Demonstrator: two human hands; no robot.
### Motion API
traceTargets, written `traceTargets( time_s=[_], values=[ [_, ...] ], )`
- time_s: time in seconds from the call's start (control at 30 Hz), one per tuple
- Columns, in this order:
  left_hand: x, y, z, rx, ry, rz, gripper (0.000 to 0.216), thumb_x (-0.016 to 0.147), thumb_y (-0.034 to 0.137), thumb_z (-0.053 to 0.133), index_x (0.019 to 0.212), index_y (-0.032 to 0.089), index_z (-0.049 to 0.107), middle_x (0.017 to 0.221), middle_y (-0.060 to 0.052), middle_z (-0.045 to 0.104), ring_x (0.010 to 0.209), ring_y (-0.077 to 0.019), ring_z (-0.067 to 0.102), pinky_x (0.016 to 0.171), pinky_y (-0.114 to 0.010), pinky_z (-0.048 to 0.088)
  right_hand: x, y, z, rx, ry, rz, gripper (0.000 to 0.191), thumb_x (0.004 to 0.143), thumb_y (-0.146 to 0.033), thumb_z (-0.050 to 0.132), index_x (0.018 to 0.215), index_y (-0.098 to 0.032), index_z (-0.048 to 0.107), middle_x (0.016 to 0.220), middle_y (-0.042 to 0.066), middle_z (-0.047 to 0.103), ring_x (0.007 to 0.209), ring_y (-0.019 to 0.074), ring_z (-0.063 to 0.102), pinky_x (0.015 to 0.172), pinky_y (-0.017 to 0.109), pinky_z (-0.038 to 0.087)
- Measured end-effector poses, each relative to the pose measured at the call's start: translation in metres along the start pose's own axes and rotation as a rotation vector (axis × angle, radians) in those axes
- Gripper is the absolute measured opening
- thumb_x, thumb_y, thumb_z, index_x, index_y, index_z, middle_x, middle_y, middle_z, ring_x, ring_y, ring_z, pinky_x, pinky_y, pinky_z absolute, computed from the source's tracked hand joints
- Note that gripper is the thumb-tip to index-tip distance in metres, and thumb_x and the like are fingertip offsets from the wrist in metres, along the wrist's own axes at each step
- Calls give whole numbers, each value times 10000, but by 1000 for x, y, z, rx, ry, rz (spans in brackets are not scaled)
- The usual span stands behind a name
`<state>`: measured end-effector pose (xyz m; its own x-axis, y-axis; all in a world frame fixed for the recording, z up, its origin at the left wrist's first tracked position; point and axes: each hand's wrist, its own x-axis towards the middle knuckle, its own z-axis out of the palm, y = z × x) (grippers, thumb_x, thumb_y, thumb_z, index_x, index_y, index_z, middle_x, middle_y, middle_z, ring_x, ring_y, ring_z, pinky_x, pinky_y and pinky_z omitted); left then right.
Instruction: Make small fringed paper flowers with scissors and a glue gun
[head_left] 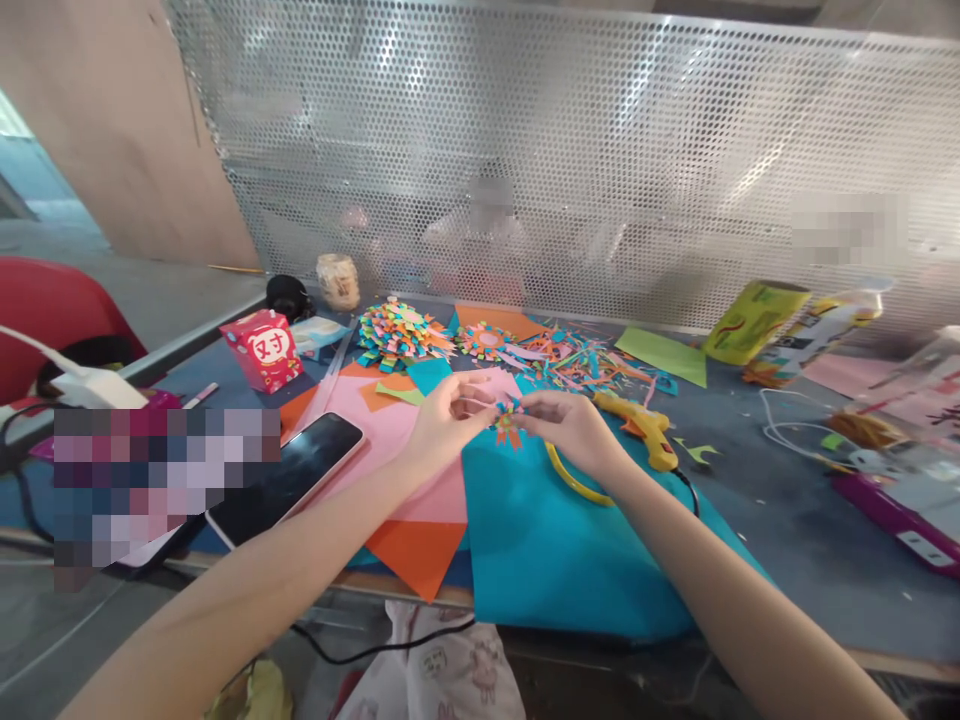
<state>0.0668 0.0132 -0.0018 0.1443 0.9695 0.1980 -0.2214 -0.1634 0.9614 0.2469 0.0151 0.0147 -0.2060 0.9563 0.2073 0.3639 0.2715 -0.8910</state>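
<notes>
While You Pinch It Two-Handed, Paper Flower (509,426) Holds Center Frame

Your left hand (450,418) and right hand (568,424) each grip an edge, fingers nearly closed. Blue paper (559,570) spreads below to the table's (817,560) front edge, lower center; a yellow glue gun (651,428) lies near your right wrist, a phone (304,468) beside your left forearm.

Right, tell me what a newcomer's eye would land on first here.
Probably the small fringed flower of multicoloured paper, held by the left hand and the right hand near the picture's middle. Behind it to the left, the bushy, multicoloured cluster of cut paper also draws the eye. The large teal paper sheet stands out below the right hand, in the foreground.
</notes>
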Motion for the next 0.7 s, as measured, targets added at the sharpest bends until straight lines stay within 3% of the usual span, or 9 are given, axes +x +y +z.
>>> traceTargets(
  time_s=[0.2,0.53,0.7],
  values=[
    [2,-7,0,127,-75,-14,412,664,190,779,1040,149,614,851,-43,707,781,-160,672,715,-282,512,-4,-3,-4,16,-36,27,405,572,-563,774,709,-191,694,690,43,731,621,214,680,578,322,531],
    [3,-3,-1,195,-42,0,422,632,206,803,994,153,594,731,-4,690,655,-136,642,615,-246,471,-2,6,-4,-13,3,20,255,684,-469,717,747,-224,739,967,60,763,954,286,696,895,421,527],
    [1,-1,0,124,-35,-47,560,566,224,853,1036,157,556,715,11,681,674,-144,656,649,-259,498,-2,6,-2,42,-19,56,346,557,-472,802,739,-194,704,780,49,756,768,256,716,763,388,559]
  ],
)
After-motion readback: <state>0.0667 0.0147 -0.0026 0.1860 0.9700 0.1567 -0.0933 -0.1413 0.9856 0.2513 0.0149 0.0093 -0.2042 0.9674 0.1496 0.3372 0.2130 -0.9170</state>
